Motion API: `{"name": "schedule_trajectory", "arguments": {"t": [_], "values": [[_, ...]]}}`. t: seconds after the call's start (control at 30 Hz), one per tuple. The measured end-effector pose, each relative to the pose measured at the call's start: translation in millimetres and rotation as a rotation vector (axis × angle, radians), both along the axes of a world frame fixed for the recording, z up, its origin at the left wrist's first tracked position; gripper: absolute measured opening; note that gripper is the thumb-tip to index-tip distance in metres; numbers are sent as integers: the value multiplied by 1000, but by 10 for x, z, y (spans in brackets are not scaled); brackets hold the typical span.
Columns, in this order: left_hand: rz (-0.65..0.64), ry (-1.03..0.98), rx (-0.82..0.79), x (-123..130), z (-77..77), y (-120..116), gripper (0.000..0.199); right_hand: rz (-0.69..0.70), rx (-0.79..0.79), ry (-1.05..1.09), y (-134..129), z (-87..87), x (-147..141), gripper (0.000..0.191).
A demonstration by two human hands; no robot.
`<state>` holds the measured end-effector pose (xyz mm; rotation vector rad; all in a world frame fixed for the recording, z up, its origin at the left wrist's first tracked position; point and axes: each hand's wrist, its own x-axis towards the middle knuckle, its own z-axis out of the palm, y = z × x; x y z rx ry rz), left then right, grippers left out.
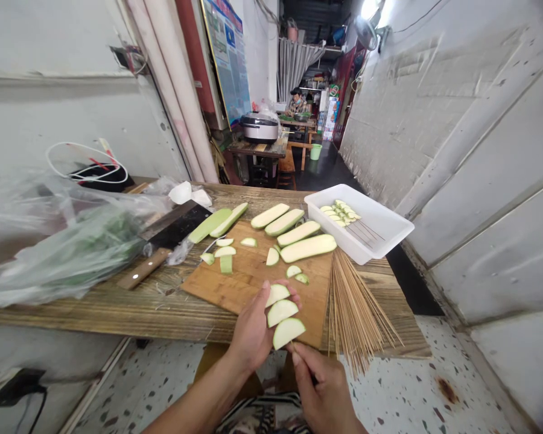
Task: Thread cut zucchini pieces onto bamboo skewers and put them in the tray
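My left hand (252,328) is closed around half-round zucchini slices (282,313), three of which show in a row. My right hand (321,383) pinches a thin skewer just below the lowest slice; most of the skewer is hidden by slices and fingers. Under and beyond my hands lies a wooden cutting board (248,286). Loose cut pieces (226,263) are scattered on it, and several halved zucchini (308,247) rest along its far side. To the right, a fanned bundle of bamboo skewers (355,307) overhangs the table's front edge.
A white plastic tub (377,220) holding skewered slices stands at the back right. On the left lie a cleaver (176,226) with a wooden handle and a plastic bag (72,241) of greens. Farther off, a person (297,103) sits behind a table with a rice cooker (259,127) nearby.
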<state>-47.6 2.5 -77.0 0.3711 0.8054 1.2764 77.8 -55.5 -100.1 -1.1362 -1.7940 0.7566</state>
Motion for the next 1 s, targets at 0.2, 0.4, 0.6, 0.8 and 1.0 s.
{"name": "schedule_trajectory", "arguments": {"t": [0.2,0.4,0.6,0.8,1.0], "values": [[258,540,207,-388,-276,397,45,-174,15,-1,38,-135,172,24],[150,1350,519,-436,-444,854,32,-234,31,43,73,-163,271,26],[-74,2069,431,-872,-215,970,41,-240,30,71,115,-168,323,28],[-344,2170,423,-1595,-288,931,51,-200,-19,122,125,-232,252,24],[-457,2182,416,-1588,-285,971,51,-167,-34,96,101,-213,225,21]]}}
